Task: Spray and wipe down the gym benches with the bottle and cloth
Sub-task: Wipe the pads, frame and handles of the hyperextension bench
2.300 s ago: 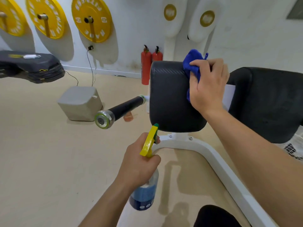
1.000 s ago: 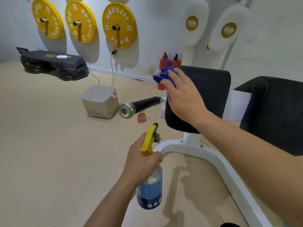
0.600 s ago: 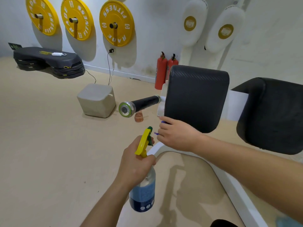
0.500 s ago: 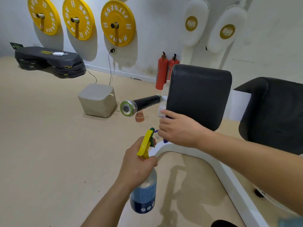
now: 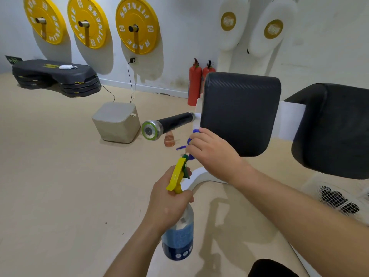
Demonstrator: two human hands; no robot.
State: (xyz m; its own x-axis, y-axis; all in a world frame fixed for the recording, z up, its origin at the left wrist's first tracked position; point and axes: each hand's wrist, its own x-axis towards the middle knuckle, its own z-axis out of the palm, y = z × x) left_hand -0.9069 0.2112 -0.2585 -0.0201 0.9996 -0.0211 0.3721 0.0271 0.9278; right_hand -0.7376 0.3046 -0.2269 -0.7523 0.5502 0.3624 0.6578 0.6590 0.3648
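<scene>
- Head view: the left hand (image 5: pixel 169 198) is wrapped around the neck of the spray bottle (image 5: pixel 178 232), low and in front of the bench.
- Its yellow trigger (image 5: pixel 176 174) points up toward the right hand (image 5: pixel 211 154).
- That hand's fingers are closed on a blue cloth (image 5: pixel 190 140), pressed at the lower left edge of the black pad (image 5: pixel 239 112).
- A second pad (image 5: pixel 335 128) sits to the right.

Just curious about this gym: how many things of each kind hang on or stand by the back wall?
Yellow weight plates: 3
White pads with gold badges: 2
Red fire extinguishers: 2
Total: 7
</scene>
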